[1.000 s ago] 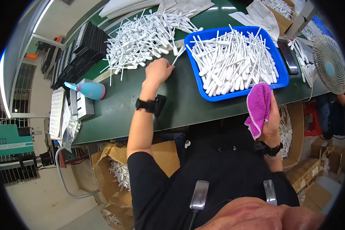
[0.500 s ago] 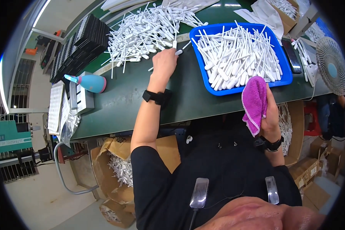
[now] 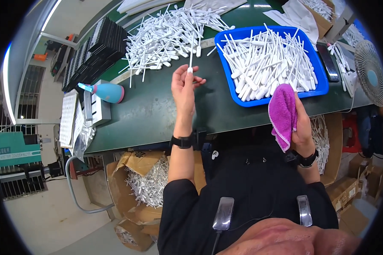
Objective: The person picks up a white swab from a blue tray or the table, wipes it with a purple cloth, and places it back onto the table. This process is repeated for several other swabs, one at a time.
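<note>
Between thumb and fingers of my left hand (image 3: 184,90) is the rounded end of a slim white plastic stick (image 3: 191,54), which points away from me over the table. Its far end overlaps a heap of similar white sticks (image 3: 166,36), each with a thick, rounded end. My right hand (image 3: 302,127) is wrapped round a folded purple cloth (image 3: 282,114) at the near edge of a blue tray (image 3: 238,101). More white sticks (image 3: 266,63) fill that tray. The right fingers are partly hidden behind the cloth.
Left on the green table (image 3: 144,114) are stacked black trays (image 3: 108,38) and a blue squeeze bottle (image 3: 108,92). A phone (image 3: 327,63) and a fan (image 3: 370,72) stand right of the tray. Below are cardboard boxes of white sticks (image 3: 151,182).
My left hand has drawn back toward me from the heap, and a white stick now shows clearly in its fingers. My right hand keeps the cloth in nearly the same place.
</note>
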Available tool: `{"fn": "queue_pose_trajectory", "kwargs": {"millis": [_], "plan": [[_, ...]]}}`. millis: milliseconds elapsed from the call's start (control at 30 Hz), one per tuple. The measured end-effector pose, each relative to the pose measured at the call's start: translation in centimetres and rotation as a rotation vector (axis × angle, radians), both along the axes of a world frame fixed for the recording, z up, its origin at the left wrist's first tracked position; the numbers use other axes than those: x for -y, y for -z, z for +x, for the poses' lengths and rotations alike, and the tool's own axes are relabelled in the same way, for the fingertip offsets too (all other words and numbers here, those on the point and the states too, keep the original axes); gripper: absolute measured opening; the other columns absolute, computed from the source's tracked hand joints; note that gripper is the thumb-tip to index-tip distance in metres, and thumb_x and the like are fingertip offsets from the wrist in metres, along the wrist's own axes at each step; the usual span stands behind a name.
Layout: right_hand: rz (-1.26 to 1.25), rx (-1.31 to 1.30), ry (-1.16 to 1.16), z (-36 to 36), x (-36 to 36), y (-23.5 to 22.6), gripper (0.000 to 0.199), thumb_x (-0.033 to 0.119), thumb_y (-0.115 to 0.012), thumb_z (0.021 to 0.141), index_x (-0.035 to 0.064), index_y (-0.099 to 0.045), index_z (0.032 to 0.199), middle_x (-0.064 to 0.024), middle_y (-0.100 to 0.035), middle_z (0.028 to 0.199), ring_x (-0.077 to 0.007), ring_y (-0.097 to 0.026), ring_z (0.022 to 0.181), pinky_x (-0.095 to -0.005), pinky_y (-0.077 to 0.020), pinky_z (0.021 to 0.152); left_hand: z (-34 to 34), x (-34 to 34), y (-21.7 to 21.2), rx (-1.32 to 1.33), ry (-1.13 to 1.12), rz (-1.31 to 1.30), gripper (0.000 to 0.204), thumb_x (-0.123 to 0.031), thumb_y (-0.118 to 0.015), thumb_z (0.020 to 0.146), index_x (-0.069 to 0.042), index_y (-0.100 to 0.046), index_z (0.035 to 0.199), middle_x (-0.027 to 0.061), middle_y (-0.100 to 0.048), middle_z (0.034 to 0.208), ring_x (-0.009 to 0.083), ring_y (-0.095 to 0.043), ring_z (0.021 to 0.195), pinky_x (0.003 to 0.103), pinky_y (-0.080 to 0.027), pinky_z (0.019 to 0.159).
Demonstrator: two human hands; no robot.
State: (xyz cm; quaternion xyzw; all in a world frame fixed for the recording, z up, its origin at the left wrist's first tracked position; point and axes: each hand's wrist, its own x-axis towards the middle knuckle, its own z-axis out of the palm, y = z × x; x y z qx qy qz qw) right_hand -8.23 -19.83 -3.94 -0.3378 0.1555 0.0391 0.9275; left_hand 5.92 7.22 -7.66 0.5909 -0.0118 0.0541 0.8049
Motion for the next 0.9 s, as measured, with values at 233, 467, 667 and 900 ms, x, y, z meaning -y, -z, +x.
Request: {"fn": "queue_pose_trajectory", "kwargs": {"millis": [233,467,667,900], "plan": [[0.021,0.086,-0.004,-0.7,0.6,0.3,0.039,0.031,-0.038,0.1,0.0029,-0.051,0.124,-0.0069,-0.062,0.112,-0.0144,-0.061,0.097,-0.0276,-0.0476,0.087,-0.7,0.5,0.3,-0.156,0.068,-0.284,0.032,-0.011,-0.054,0.09,0.005,-0.049,0.118,0.0157,-0.062,0.099,0.0125,-0.058,0.071,0.028,-0.055,0.065],[0.023,0.015,0.059,-0.9,0.9,-0.5,0.037,0.032,-0.042,0.098,0.0055,-0.054,0.12,-0.005,-0.064,0.105,-0.0142,-0.063,0.091,-0.0279,-0.0524,0.079,-0.9,0.8,1.2,-0.19,0.046,-0.293,0.034,-0.009,-0.054,0.088,0.005,-0.049,0.118,0.0157,-0.063,0.099,0.0121,-0.055,0.067,0.025,-0.051,0.058],[0.035,-0.002,0.138,-0.7,0.8,-0.8,0.037,0.032,-0.041,0.098,0.0058,-0.054,0.121,-0.0052,-0.064,0.107,-0.0147,-0.063,0.093,-0.028,-0.0517,0.081,-1.4,1.3,0.7,-0.219,0.048,-0.312,0.033,-0.009,-0.054,0.088,0.005,-0.05,0.118,0.0154,-0.063,0.1,0.0117,-0.054,0.066,0.025,-0.05,0.055],[0.182,0.154,0.117,-0.6,1.9,-0.5,0.04,0.032,-0.039,0.099,0.005,-0.049,0.127,-0.008,-0.058,0.12,-0.0184,-0.057,0.108,-0.0332,-0.0453,0.094,-1.8,1.0,0.3,-0.204,0.037,-0.23,0.033,-0.011,-0.054,0.089,0.004,-0.05,0.118,0.0153,-0.062,0.103,0.0115,-0.054,0.064,0.024,-0.049,0.053]]}}
